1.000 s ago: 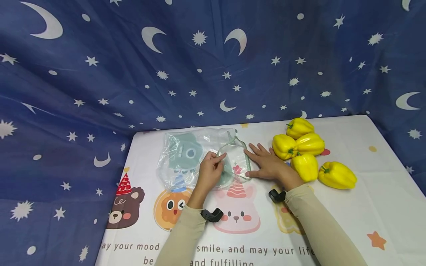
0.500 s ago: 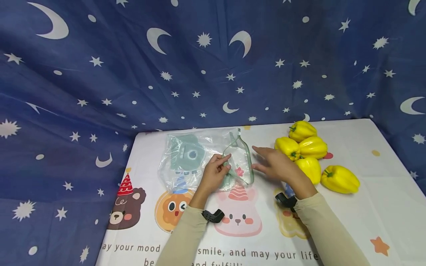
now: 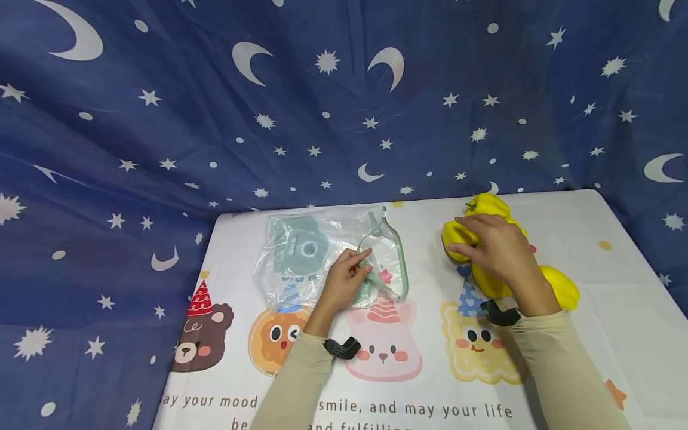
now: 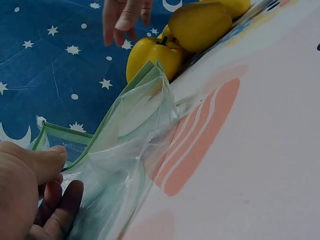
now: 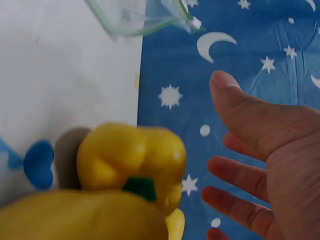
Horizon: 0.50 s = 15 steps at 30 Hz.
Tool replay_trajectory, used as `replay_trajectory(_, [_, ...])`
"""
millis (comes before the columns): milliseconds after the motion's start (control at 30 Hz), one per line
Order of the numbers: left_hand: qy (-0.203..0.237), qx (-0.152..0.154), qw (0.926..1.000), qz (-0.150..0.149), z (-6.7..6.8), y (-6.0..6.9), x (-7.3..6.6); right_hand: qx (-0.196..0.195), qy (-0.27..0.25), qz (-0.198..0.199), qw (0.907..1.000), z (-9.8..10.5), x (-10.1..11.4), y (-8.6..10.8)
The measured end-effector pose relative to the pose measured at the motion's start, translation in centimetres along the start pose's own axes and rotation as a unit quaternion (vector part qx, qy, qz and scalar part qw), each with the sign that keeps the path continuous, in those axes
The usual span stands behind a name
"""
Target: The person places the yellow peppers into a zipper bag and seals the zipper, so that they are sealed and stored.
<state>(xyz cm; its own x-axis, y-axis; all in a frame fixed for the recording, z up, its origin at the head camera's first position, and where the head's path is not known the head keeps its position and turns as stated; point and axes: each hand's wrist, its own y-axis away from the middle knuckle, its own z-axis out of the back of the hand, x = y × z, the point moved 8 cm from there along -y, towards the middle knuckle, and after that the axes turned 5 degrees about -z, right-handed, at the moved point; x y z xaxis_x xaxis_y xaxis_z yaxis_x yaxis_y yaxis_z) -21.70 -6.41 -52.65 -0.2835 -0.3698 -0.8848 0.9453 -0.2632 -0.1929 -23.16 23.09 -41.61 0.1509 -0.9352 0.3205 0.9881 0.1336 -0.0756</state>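
A clear zipper bag (image 3: 341, 224) with a green-edged mouth and a mint cartoon print lies flat on the table, its mouth spread toward the right. My left hand (image 3: 344, 280) pinches the upper edge of that mouth between thumb and fingers; the left wrist view shows the green rim (image 4: 102, 125) lifted into a gap. My right hand (image 3: 500, 248) hovers over several yellow bell peppers (image 3: 457, 240), fingers spread and slightly bent. In the right wrist view, air separates the hand (image 5: 280, 155) from the nearest whole pepper (image 5: 132, 160). The hand hides part of the pile in the head view.
The white tablecloth (image 3: 634, 310) carries printed cartoon animals and lettering. A dark blue curtain (image 3: 301, 107) with moons and stars hangs behind the table's back edge and along its left side. One pepper (image 3: 561, 288) lies at the right end of the group.
My right hand has left the bag's right rim and moved right, over the peppers. The left hand has kept its pinch on the bag with hardly any movement.
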Motion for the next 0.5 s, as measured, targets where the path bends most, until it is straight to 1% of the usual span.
replay_trajectory(67, [0.006, 0.001, 1.0000, -0.001, 0.0, 0.1, 0.0, 0.004, 0.004, -0.008, 1.0000, 0.0, -0.6, 0.0])
replay_trajectory(233, [0.014, 0.003, 0.9999, -0.003, 0.0, 0.1, 0.1, 0.007, 0.008, -0.007, 0.9999, -0.1, -1.4, -0.4])
replay_trajectory(300, [0.015, 0.003, 0.9999, -0.003, 0.1, 0.1, 0.1, 0.015, 0.010, -0.010, 0.9998, -0.3, -1.6, -0.6])
replay_trajectory(400, [0.016, 0.004, 0.9998, -0.005, 0.1, 0.0, 0.1, 0.039, 0.012, -0.026, 0.9988, -0.9, -2.0, -0.8])
replay_trajectory(500, [0.015, 0.005, 0.9999, -0.006, 0.1, 0.0, 0.0, 0.071, 0.009, -0.051, 0.9961, -1.6, -2.5, -0.9])
